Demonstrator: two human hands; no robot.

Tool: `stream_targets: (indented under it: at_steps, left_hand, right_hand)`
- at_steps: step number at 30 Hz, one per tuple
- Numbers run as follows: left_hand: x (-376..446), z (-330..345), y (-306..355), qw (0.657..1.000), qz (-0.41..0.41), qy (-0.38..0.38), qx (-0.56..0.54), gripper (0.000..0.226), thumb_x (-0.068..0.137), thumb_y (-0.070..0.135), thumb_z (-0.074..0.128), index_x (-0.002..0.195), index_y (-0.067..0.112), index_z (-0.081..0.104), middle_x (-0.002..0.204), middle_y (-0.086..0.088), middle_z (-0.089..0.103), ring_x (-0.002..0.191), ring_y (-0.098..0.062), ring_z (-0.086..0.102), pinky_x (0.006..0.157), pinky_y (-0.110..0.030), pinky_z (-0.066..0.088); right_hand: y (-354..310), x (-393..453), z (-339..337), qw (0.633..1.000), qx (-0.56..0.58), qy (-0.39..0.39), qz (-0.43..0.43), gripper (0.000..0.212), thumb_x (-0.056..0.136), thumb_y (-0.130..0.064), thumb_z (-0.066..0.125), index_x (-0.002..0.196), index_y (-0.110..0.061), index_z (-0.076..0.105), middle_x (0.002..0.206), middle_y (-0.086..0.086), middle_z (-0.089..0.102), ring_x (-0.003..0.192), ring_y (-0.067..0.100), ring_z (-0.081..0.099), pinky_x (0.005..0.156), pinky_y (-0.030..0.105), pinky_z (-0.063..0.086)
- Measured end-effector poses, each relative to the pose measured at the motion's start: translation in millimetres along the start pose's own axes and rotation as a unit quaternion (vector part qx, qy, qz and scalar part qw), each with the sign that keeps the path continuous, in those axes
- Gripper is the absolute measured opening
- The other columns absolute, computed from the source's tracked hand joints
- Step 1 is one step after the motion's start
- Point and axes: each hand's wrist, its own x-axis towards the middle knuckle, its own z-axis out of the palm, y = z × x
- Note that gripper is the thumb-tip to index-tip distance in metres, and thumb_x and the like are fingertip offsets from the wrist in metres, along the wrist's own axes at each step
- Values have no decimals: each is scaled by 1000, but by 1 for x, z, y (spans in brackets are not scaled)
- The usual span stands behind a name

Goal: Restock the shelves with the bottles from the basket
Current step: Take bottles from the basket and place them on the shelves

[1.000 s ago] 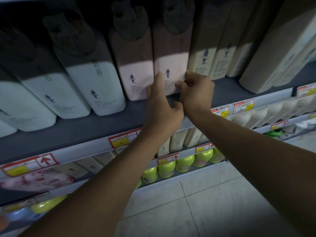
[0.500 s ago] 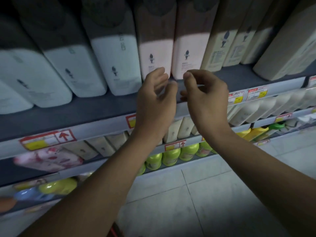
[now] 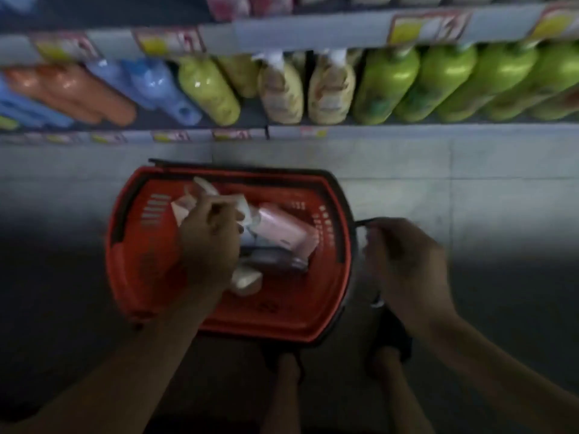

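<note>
Your left hand (image 3: 208,242) grips a white bottle (image 3: 200,195) in the basket (image 3: 131,245); jumbled neighbours may snag; right hand (image 3: 407,264) grip unclear

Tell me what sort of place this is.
Most likely a shop aisle, probably a supermarket's toiletries or cleaning section. Shelves carry rows of green bottles behind a shelf edge with price tags, and a red shopping basket of bottles sits on the tiled floor.

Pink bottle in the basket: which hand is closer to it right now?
Left. The left hand is over the red basket, right beside the pink bottle; the blur hides any contact. The right hand is outside the basket's right rim, at its dark handle.
</note>
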Motion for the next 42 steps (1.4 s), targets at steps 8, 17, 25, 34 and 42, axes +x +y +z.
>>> stream_targets:
  at_steps: [8,17,25,34,42]
  left_hand:
    - [-2,-16,-129,984,-131,-76,99,16,96,17,60,102,27,70,99,0,74,95,-22,73,81,-42,61]
    - [32,5,-173,975,-193,-109,-14,20,95,11,61,92,28,71,89,-8,77,70,-27,72,61,-30,51]
    - [17,4,-210,970,-208,-111,-53,19,97,4,61,93,21,67,92,-8,76,62,-14,72,54,-28,58]
    - [1,8,-173,952,-187,-230,-74,10,94,21,71,102,28,71,100,9,75,93,-6,72,80,-25,59]
    - [-25,-7,-97,915,-160,-346,-130,59,86,44,80,141,37,60,133,10,70,121,-11,68,102,-44,58]
  right_hand:
    - [29,6,186,955,-146,-254,46,34,98,-13,64,132,-7,63,130,14,64,118,30,64,85,22,42]
    - [116,93,299,927,-225,-251,166,101,55,-50,92,144,-30,50,142,0,59,133,29,56,107,54,48]
    - [110,105,297,926,-119,-249,257,86,48,-33,99,124,-13,65,108,4,69,101,28,66,81,39,56]
    - [63,21,230,937,31,-121,327,66,63,-40,99,115,-13,70,94,1,77,76,16,72,49,22,49]
    - [5,-15,136,896,286,-184,284,69,64,-43,91,127,-24,69,117,4,79,108,24,77,95,53,58]
